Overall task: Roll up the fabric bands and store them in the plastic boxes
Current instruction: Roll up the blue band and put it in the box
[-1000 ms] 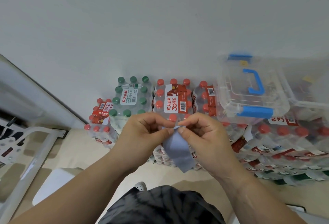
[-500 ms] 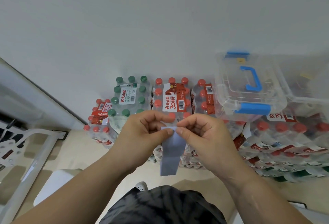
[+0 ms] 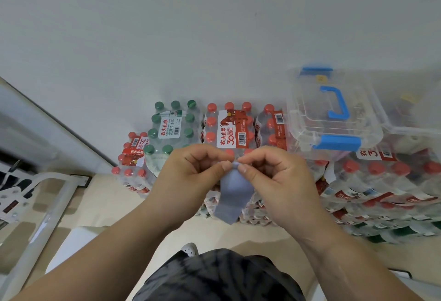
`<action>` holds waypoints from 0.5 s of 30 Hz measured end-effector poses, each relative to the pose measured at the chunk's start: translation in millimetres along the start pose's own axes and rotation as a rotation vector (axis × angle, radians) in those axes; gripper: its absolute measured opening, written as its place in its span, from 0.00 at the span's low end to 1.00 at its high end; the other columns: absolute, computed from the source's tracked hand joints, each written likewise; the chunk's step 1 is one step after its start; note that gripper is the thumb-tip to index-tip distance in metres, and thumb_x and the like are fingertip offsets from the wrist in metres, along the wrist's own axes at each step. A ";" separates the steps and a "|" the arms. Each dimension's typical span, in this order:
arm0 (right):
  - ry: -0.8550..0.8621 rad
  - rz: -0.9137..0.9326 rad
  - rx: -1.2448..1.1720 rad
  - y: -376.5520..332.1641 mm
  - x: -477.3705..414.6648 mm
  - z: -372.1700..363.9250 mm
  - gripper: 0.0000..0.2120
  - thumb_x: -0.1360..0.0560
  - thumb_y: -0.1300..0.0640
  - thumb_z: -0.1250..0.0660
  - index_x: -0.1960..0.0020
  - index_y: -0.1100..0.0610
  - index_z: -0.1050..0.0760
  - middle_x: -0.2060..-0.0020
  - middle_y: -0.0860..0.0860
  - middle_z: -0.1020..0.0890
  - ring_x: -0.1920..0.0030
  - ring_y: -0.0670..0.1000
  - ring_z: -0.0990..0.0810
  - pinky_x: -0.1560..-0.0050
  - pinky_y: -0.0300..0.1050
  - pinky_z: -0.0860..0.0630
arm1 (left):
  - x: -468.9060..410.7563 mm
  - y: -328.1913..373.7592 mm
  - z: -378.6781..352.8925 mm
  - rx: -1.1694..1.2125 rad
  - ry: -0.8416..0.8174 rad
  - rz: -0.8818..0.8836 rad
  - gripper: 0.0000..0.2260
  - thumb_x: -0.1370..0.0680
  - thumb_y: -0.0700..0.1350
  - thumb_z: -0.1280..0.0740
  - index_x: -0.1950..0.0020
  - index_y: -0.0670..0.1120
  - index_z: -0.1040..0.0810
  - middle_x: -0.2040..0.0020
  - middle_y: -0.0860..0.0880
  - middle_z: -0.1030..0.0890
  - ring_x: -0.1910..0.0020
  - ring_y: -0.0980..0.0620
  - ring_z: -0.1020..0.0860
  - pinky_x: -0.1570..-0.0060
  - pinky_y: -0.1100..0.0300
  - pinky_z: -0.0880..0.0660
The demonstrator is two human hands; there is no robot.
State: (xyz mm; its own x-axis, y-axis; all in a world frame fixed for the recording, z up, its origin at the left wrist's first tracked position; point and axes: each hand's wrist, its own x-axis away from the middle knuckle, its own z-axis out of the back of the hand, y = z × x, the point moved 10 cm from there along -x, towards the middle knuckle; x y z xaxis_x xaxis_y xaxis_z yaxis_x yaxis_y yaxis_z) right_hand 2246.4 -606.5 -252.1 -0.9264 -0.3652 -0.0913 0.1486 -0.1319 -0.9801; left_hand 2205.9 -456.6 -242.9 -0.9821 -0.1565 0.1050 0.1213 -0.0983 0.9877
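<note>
A pale blue-grey fabric band (image 3: 232, 195) hangs down in front of me, its top end bunched into a small start of a roll. My left hand (image 3: 191, 179) and my right hand (image 3: 274, 181) both pinch that top end between thumb and fingers, close together. A clear plastic box (image 3: 334, 112) with a blue handle and blue clips sits closed on the water packs to the right, above my right hand. A second clear box (image 3: 415, 109) stands beside it at the far right edge, partly cut off.
Shrink-wrapped packs of water bottles with red caps (image 3: 229, 128) and green caps (image 3: 171, 126) are stacked against the white wall (image 3: 191, 38). A white metal frame (image 3: 43, 195) stands at the left. My dark shorts (image 3: 214, 276) and a shoe fill the bottom.
The band's top end has gone from a flat edge to a bunched, curled start of a roll. Both hands have stayed together in the same place.
</note>
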 end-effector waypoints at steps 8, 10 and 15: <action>-0.022 0.000 -0.078 -3.8 0.4 1.6 0.05 0.25 0.60 0.27 0.52 0.52 0.15 0.60 0.46 0.14 0.57 0.50 0.15 0.54 0.44 0.17 | -1.1 8.0 5.3 -0.155 0.015 -0.064 0.05 0.24 0.37 0.28 0.52 0.45 0.15 0.58 0.46 0.13 0.57 0.48 0.14 0.54 0.55 0.16; -0.021 -0.016 -0.087 -3.3 0.0 3.0 0.05 0.25 0.60 0.27 0.52 0.51 0.15 0.60 0.46 0.13 0.58 0.51 0.15 0.55 0.46 0.16 | -1.1 10.1 4.2 -0.181 0.015 -0.079 0.04 0.24 0.38 0.29 0.52 0.44 0.15 0.58 0.48 0.13 0.57 0.49 0.14 0.54 0.54 0.16; -0.052 -0.053 -0.074 1.8 -0.1 1.9 0.03 0.23 0.58 0.29 0.54 0.51 0.18 0.60 0.48 0.15 0.57 0.49 0.17 0.55 0.48 0.18 | -1.9 13.9 -0.9 -0.167 0.008 -0.088 0.03 0.23 0.38 0.30 0.54 0.43 0.16 0.60 0.48 0.14 0.62 0.52 0.15 0.64 0.61 0.18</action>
State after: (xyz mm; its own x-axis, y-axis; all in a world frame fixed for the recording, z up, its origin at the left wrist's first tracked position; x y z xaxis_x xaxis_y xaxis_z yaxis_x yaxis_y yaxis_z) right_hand 2247.4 -608.4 -253.6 -0.9128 -0.4072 -0.0313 0.0719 -0.0848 -0.9938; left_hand 2209.6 -458.5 -229.4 -0.9888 -0.1481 0.0176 0.0581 -0.2735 0.9601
